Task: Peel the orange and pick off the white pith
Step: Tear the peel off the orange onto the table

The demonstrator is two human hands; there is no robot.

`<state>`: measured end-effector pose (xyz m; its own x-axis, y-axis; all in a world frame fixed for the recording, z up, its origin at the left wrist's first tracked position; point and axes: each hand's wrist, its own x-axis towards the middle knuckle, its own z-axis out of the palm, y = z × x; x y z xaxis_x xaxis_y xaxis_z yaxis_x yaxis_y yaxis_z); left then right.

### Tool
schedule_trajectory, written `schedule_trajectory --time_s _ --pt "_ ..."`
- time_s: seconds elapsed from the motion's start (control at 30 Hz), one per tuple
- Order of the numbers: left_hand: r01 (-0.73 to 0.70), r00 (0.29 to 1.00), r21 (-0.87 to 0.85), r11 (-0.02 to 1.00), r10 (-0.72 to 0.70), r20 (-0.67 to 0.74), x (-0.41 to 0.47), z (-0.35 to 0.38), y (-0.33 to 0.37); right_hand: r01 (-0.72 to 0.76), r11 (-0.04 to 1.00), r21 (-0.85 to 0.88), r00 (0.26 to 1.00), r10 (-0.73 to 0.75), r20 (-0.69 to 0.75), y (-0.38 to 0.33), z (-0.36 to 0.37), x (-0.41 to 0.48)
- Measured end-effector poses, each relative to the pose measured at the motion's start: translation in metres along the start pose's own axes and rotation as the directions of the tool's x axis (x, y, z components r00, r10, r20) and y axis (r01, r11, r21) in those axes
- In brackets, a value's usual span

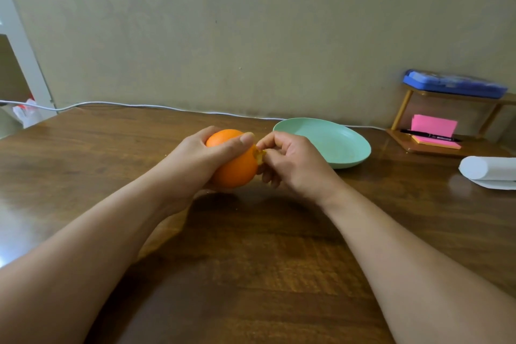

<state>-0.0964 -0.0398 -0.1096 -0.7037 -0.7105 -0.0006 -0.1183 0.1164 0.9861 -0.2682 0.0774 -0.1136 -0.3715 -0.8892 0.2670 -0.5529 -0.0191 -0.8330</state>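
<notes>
Orange (237, 170), one only, sits over the bench (251, 260) in the left grip (192, 156), fingers curled round it. The right grip (293, 159) pinches one torn flap of peel (259, 156) at its side. One green plate (329, 139) lies just beyond, one paper roll (485, 167) farther right

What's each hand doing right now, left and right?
Left hand: fingers wrapped round the orange, holding it.
Right hand: fingers pinching a bit of peel at the orange's torn spot.
</notes>
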Motion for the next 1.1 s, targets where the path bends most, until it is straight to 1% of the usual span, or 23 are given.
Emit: schedule_trajectory --time_s 0.07,0.17,0.23,0.3,0.4,0.53,0.57,0.67,0.77,0.83,0.93,1.03,1.1 --pt "0.063 0.995 -0.097 0.993 -0.055 0.079 0.002 -0.004 -0.002 -0.035 0.996 0.087 0.999 0.034 0.019 -0.001 -0.006 0.0" --pt "0.11 0.989 -0.189 0.976 -0.089 0.115 0.005 -0.006 -0.002 -0.075 0.988 0.132 0.997 0.07 0.039 -0.002 -0.009 -0.003" --pt "0.117 0.99 -0.209 0.971 -0.096 0.107 0.007 -0.006 -0.002 -0.067 0.993 0.093 0.997 0.064 0.036 -0.004 -0.009 -0.005" --pt "0.104 0.992 -0.207 0.973 -0.087 0.088 0.009 -0.007 -0.003 -0.037 0.999 0.013 0.999 0.037 0.034 -0.005 -0.007 -0.007" --pt "0.092 0.994 -0.153 0.984 -0.082 0.071 0.009 -0.008 -0.002 -0.017 0.995 -0.103 1.0 0.019 0.019 -0.008 -0.005 -0.009" --pt "0.054 0.998 -0.062 0.997 -0.052 0.029 0.009 -0.005 -0.004 -0.02 0.99 -0.14 0.999 0.024 0.023 -0.007 -0.003 -0.009" --pt "0.04 0.999 -0.031 0.999 -0.04 0.004 0.011 -0.005 -0.006 -0.019 0.983 -0.181 0.999 0.024 0.026 -0.008 -0.003 -0.008" --pt "-0.018 0.996 0.09 0.996 0.025 -0.08 0.012 -0.005 -0.008 0.021 0.915 -0.404 0.999 -0.004 0.042 -0.011 -0.002 -0.005" --pt "-0.081 0.988 0.208 0.975 0.107 -0.115 0.009 -0.002 -0.006 0.06 0.858 -0.51 0.998 -0.033 0.061 -0.013 0.0 -0.005" --pt "-0.104 0.983 0.264 0.959 0.139 -0.117 0.006 0.002 -0.005 0.077 0.83 -0.552 0.996 -0.037 0.083 -0.012 0.002 -0.007" --pt "-0.12 0.98 0.297 0.947 0.161 -0.115 0.003 0.005 -0.003 0.103 0.802 -0.588 0.995 -0.079 0.067 -0.01 0.006 -0.006" --pt "-0.116 0.98 0.29 0.95 0.157 -0.121 0.002 0.004 -0.002 0.124 0.808 -0.576 0.992 -0.106 0.065 -0.008 0.007 -0.004" --pt "-0.113 0.981 0.292 0.95 0.153 -0.118 0.002 0.003 -0.002 0.124 0.814 -0.568 0.992 -0.097 0.077 -0.008 0.006 -0.004"
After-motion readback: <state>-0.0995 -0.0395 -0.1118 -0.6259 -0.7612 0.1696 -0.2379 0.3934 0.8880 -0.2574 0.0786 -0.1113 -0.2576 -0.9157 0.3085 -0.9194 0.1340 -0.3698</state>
